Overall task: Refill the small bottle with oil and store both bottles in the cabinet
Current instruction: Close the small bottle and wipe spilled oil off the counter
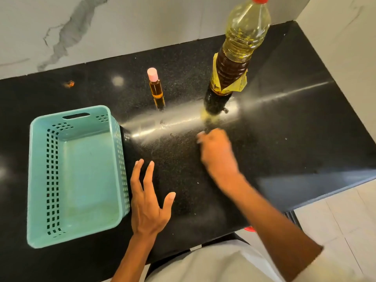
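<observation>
1. A black speckled counter [274,129] fills the view, with a white marble-veined wall [101,27] behind it and pale floor tiles [345,220] at lower right.
2. A teal perforated basket [38,180] sits at the left.
3. The large oil bottle [238,53], red-capped, stands right of centre.
4. The left hand [148,204] is spread, holding nothing; the right hand [217,151] is blurred and I cannot tell its grip.
5. The small bottle [155,86], pink-capped, stands left of the large one.

Speckled black stone counter [274,129]; perforated teal plastic basket [75,176]; pink-capped small amber glass bottle [155,84]; red-capped large yellow-labelled plastic oil bottle [238,51].
</observation>
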The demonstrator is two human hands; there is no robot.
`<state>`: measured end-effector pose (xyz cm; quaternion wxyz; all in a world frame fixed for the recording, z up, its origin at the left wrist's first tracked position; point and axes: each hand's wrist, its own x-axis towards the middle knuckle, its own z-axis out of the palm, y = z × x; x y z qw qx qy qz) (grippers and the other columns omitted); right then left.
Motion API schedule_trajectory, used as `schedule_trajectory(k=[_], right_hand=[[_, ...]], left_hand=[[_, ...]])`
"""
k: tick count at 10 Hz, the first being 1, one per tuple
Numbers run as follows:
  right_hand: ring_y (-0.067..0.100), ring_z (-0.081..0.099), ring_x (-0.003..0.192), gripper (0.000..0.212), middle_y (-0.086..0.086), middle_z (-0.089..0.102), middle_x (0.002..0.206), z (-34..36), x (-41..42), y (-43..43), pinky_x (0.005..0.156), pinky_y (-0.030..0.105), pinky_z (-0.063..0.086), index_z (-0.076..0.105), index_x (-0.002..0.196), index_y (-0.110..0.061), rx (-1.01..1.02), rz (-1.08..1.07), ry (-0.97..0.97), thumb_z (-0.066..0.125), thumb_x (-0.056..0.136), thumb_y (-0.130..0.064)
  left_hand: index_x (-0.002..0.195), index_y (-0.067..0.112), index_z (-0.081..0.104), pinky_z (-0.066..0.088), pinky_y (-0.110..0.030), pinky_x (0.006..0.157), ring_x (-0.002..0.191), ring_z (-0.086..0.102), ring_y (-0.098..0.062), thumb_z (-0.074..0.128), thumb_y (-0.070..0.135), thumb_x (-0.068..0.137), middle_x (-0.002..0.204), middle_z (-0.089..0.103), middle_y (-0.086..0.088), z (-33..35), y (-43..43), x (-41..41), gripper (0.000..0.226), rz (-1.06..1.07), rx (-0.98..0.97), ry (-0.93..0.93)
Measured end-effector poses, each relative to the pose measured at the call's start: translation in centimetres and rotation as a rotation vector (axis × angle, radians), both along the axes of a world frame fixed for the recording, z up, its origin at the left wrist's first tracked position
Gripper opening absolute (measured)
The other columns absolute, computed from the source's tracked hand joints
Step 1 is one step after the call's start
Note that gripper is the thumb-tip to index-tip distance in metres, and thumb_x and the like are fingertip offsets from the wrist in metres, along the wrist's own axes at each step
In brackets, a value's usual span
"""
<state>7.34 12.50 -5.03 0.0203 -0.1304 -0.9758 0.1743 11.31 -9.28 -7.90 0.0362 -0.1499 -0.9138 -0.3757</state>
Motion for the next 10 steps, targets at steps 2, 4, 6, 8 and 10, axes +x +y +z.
schedule_trajectory(k=[2, 4, 6, 8, 10], right_hand=[[0.012, 0.046, 0.06, 0.012, -0.005, 0.049, 0.068, 1.1, 1.7, -3.2, 0.054, 0.033, 0.041, 0.06, 0.085, -0.012, -0.163, 0.188, -0.002, 0.055, 0.089, -0.022], [0.036, 0.056, 0.087, 0.023, 0.021, 0.06, 0.094, 3.4, 1.9, 16.5, 0.075, 0.035, 0.044, 0.072, 0.103, -0.003, 0.041, -0.347, -0.034, 0.052, 0.092, -0.009], [0.031, 0.056, 0.091, 0.022, 0.019, 0.058, 0.098, 0.6, 0.1, 11.3, 0.075, 0.017, 0.04, 0.069, 0.105, 0.0, -0.143, -0.378, 0.052, 0.054, 0.095, -0.012], [0.021, 0.044, 0.072, 0.007, 0.007, 0.051, 0.077, -0.3, -2.6, -8.3, 0.06, 0.035, 0.034, 0.061, 0.08, -0.008, -0.159, 0.53, 0.202, 0.057, 0.086, -0.006], [0.025, 0.054, 0.088, 0.019, 0.014, 0.057, 0.093, 0.0, -10.0, -1.0, 0.072, 0.036, 0.043, 0.071, 0.098, 0.0, -0.061, 0.263, 0.082, 0.055, 0.094, -0.009]], left_hand=[[0.152, 0.003, 0.034, 0.017, -0.029, 0.126, 0.154, 0.021, -0.026, 0.035, 0.061, 0.099, 0.162, 0.023, -0.02, -0.3, 0.0, -0.1, 0.078, -0.011, 0.013, 0.016], [0.153, 0.006, 0.034, 0.018, -0.026, 0.126, 0.154, 0.021, -0.025, 0.04, 0.058, 0.097, 0.162, 0.022, -0.018, -0.2, 0.0, 0.0, 0.077, 0.013, -0.035, 0.011], [0.155, 0.006, 0.028, 0.02, -0.033, 0.126, 0.154, 0.021, -0.026, 0.036, 0.067, 0.096, 0.164, 0.021, -0.017, 0.3, 0.3, 0.0, 0.085, 0.025, -0.006, 0.002], [0.154, -0.005, 0.024, 0.019, -0.028, 0.125, 0.155, 0.018, -0.032, 0.034, 0.078, 0.091, 0.165, 0.017, -0.023, 0.4, 0.1, 0.1, 0.105, -0.012, 0.069, 0.041], [0.158, 0.004, 0.021, 0.014, -0.02, 0.124, 0.157, 0.015, -0.027, 0.038, 0.078, 0.09, 0.167, 0.013, -0.019, 0.0, 0.0, -0.1, 0.102, -0.01, 0.053, 0.028]])
